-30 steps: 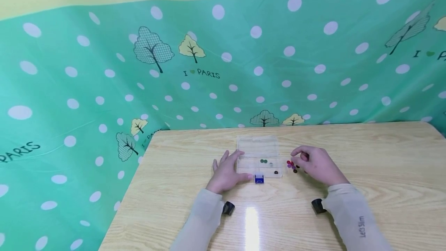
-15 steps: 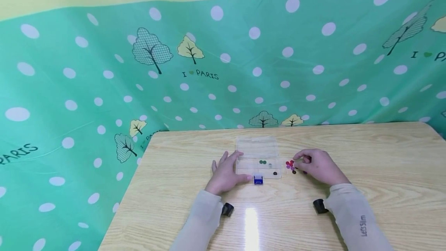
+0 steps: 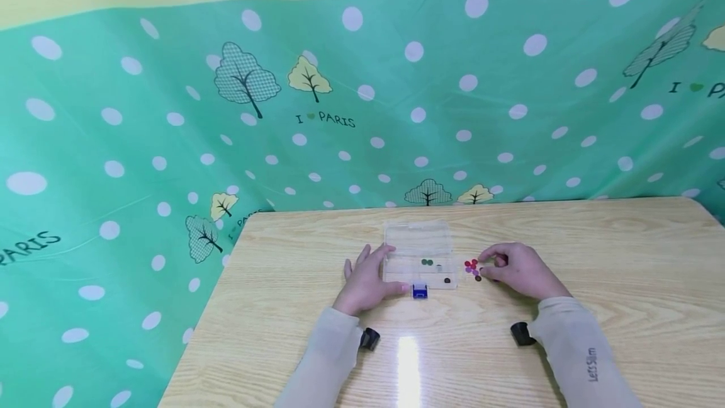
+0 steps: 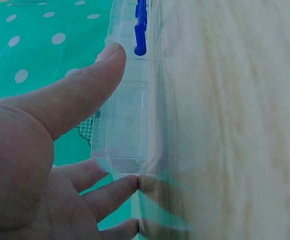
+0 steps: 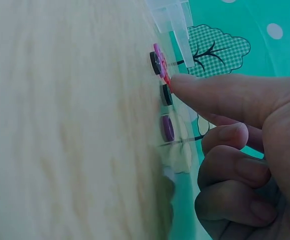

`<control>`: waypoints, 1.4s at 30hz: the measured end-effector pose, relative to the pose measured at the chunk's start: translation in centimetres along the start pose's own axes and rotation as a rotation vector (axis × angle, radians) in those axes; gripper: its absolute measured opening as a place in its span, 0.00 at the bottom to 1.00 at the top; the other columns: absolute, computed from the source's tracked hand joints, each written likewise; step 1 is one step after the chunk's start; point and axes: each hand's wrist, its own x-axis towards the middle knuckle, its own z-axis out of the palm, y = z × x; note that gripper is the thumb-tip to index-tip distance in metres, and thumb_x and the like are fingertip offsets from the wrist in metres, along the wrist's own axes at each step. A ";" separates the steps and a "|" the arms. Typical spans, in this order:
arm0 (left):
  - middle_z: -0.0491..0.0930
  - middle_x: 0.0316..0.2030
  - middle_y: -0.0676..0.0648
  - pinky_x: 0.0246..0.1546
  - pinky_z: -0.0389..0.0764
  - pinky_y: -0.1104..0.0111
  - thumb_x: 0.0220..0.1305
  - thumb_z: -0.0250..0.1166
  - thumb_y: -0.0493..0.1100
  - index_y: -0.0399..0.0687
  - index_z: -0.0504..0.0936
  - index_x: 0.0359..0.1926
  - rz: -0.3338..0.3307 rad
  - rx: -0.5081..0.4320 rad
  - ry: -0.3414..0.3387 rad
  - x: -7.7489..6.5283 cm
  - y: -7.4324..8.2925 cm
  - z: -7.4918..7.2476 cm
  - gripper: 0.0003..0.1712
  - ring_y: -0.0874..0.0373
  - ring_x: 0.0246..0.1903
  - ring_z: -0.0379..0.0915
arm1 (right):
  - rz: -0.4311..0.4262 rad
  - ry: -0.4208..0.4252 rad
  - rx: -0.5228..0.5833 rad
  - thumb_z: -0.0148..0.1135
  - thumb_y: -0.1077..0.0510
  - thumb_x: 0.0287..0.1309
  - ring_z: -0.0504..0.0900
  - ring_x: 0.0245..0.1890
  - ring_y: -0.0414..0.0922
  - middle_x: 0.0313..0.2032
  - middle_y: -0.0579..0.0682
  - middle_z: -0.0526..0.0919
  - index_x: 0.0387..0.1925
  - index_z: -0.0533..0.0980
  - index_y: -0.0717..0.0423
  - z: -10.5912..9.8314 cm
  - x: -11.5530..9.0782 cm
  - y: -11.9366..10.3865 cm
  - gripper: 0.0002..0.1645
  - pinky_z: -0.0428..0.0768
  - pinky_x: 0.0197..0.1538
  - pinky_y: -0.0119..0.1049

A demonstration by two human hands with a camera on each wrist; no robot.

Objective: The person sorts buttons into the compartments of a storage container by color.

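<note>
A clear plastic box (image 3: 419, 274) with compartments stands on the table, lid (image 3: 418, 238) tipped back and a blue latch (image 3: 420, 291) in front. My left hand (image 3: 366, 282) rests spread at its left side, thumb along the front and fingertips by the end wall. Inside lie two green buttons (image 3: 427, 262) and a dark button (image 3: 447, 280). My right hand (image 3: 518, 269) is at the small pile of red and purple buttons (image 3: 472, 266) right of the box. Its thumb (image 5: 190, 86) reaches close to a black button (image 5: 166, 94), other fingers curled. A dark purple button (image 5: 167, 128) lies nearer the wrist.
The wooden table (image 3: 453, 357) carries the box and buttons. Behind its far edge hangs a green dotted cloth (image 3: 340, 112) with printed trees. Each wrist wears a black device, the left one (image 3: 370, 339) and the right one (image 3: 522, 334).
My right hand has shifted slightly right and lower over the button pile, its thumb and forefinger now by the pile's right side. My left hand and the box keep their places.
</note>
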 end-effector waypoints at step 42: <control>0.61 0.75 0.50 0.72 0.26 0.39 0.52 0.78 0.54 0.58 0.69 0.71 -0.004 0.010 0.004 0.0 0.1 0.1 0.46 0.45 0.78 0.39 | 0.000 -0.057 -0.056 0.69 0.59 0.59 0.68 0.27 0.43 0.23 0.46 0.71 0.33 0.83 0.55 0.4 0.2 0.1 0.03 0.66 0.29 0.33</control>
